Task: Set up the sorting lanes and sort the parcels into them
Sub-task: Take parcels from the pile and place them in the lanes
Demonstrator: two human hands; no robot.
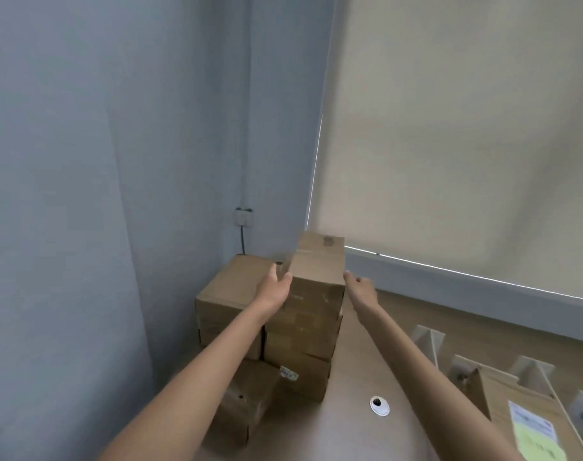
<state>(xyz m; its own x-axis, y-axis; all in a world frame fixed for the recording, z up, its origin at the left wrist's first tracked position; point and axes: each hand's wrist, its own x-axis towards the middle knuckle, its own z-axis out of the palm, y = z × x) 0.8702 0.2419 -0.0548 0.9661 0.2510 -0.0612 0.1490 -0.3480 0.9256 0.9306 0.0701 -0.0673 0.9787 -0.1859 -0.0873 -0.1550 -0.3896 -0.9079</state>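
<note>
Blue-grey wall (pixel 117 161) meets blind (pixel 449 128); the parcel stack (pixel 296 347) stands off the desk's (pixel 360 367) far left corner. Left grip (pixel 276 281) lies flat-fingered on the top parcel's (pixel 318 271) left side. Right grip (pixel 358 286) is open beside its right edge, holding nothing. I reckon I'm squeezing from both sides to lift it towards the lanes (pixel 532 374) at the desk's right edge.

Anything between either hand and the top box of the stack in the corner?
Nothing visible. The left hand lies against the left side of the top box. The right hand is at the box's right edge with nothing between them, though I cannot tell whether it touches yet.
</note>
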